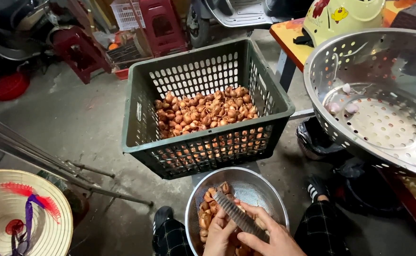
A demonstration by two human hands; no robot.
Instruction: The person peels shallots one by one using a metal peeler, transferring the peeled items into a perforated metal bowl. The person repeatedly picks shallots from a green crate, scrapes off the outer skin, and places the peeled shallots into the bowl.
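Observation:
My right hand (272,234) grips a small knife (236,213) whose blade points up and left. My left hand (220,234) is closed around a small brown shallot beside the blade. Both hands hover over a small metal colander (257,187) between my knees, holding several unpeeled shallots (205,213). Ahead stands a dark green plastic crate (139,114) partly filled with brown shallots (205,111).
A large metal colander (321,66) with a few peeled pale shallots (345,106) sits at the right on an orange table edge (288,40). A conical straw hat (21,213) lies at lower left, metal rods (51,166) beside it. Red stools (163,23) and a scooter stand behind.

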